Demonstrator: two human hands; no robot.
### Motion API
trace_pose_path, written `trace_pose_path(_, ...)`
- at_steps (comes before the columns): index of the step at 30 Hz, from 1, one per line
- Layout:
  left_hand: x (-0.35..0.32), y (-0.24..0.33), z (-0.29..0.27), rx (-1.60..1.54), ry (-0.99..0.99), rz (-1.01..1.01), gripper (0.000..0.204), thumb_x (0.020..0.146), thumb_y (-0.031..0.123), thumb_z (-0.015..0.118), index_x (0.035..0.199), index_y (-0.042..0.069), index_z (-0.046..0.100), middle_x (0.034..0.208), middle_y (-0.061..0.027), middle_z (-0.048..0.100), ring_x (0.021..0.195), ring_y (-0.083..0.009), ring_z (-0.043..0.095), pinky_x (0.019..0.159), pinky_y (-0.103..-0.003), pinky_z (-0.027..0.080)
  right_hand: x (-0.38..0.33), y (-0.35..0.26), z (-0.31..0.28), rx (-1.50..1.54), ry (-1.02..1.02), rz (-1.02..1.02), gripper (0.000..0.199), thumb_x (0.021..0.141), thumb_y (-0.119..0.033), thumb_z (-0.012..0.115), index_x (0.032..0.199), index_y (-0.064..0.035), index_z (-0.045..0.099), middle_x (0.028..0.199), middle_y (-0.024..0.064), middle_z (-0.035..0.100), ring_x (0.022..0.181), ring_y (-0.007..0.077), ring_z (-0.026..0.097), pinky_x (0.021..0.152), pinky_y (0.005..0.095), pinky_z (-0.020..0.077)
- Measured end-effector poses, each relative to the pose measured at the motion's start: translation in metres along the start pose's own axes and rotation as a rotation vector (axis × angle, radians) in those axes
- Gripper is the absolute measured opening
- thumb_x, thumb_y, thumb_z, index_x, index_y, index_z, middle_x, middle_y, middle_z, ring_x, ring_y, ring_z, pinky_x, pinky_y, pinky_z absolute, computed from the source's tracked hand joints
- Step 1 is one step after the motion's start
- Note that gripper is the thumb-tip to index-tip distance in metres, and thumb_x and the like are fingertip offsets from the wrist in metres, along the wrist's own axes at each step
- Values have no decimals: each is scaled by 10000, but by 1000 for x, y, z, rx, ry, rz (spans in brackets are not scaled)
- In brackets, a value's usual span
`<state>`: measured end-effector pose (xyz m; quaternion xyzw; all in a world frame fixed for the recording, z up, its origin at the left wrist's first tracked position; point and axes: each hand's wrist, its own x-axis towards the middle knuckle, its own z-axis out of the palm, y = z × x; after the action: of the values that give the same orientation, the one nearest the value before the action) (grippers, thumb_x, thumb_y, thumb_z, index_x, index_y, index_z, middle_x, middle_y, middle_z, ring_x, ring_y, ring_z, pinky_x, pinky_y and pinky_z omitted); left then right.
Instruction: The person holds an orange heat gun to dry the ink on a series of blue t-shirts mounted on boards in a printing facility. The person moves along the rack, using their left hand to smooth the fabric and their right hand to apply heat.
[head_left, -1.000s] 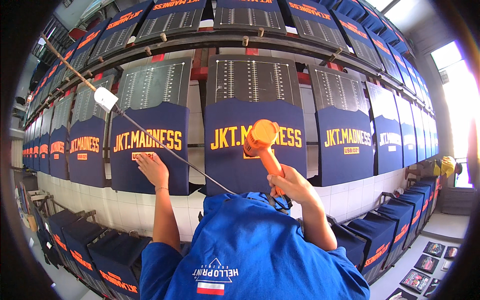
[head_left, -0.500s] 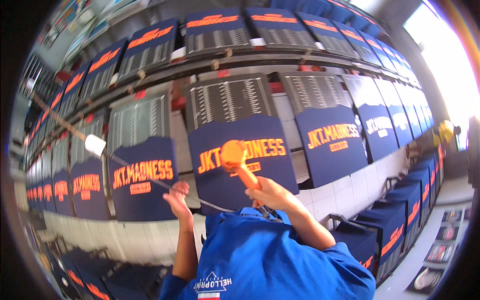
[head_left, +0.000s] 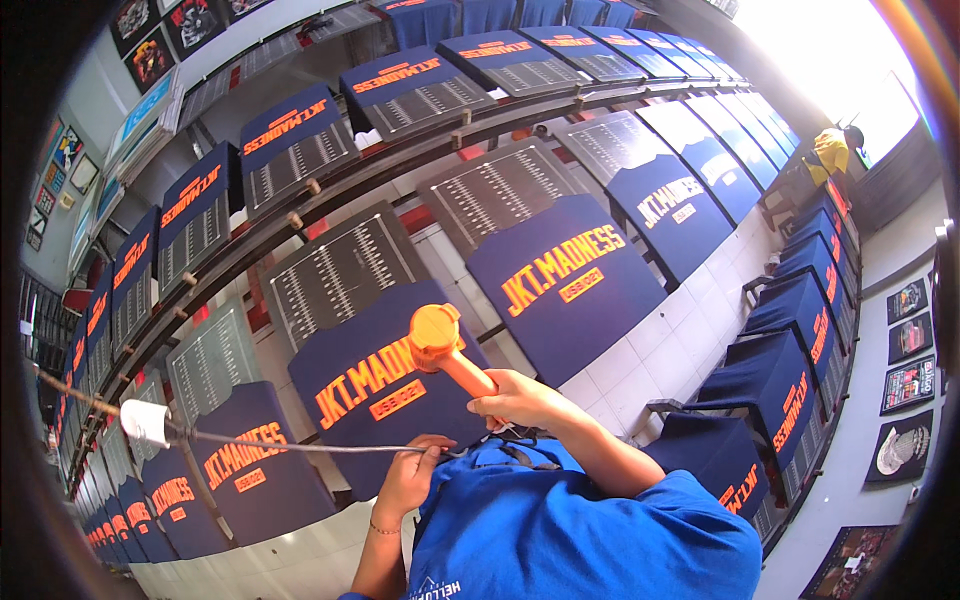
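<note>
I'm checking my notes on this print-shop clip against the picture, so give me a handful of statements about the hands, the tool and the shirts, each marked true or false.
1. The right hand grips an orange handheld tool. True.
2. The tool's head is over a navy shirt with orange print. True.
3. The left hand holds a paintbrush. False: it is at a thin cord that runs off to the left.
4. The shirts laid out on the boards are white. False: they are navy blue.
5. A white tag-like piece sits on the cord. True.
</note>
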<state>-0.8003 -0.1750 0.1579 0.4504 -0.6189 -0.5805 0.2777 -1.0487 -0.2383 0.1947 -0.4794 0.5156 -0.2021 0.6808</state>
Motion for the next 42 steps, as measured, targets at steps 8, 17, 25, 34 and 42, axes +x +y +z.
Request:
trace_pose_path(8,122,88,133,193,-215,160,399,1060,275,450,1074,-53,676,1086,-189,684,1039,-342,640,937,-388,491,-79,52,-179,247,128,2,302,899,-190,679,1080,14,549,783,21,584,640,102,590,588,264,504)
trace_pose_path(17,191,80,261,67,-157,-86,415,1070,275,425,1083,-45,690,1096,-178,686,1081,-284,641,963,-357,477,-108,73,-373,209,261,-62,268,920,-228,658,1045,-14,554,746,21,575,595,112,591,553,270,503)
trace_pose_path(25,169,10,247,-22,237,-328,469,1071,338,408,1005,-12,713,971,-95,717,916,-185,670,859,-318,496,-73,36,-438,241,340,-119,268,966,-269,616,970,-7,561,780,44,580,617,133,616,567,276,533)
trace_pose_path(34,189,5,214,-92,238,-334,457,1063,322,409,1007,-2,726,1000,-78,720,940,-157,641,859,-299,474,-50,1,-457,139,348,-35,290,969,-308,606,944,-20,583,780,33,593,618,119,612,576,259,525)
trace_pose_path(42,205,1,214,-159,346,-342,428,1067,304,424,1135,-13,703,1051,-92,714,984,-152,641,861,-292,478,-44,5,-474,88,287,-53,259,976,-266,546,847,-43,575,701,23,569,605,116,541,563,270,430)
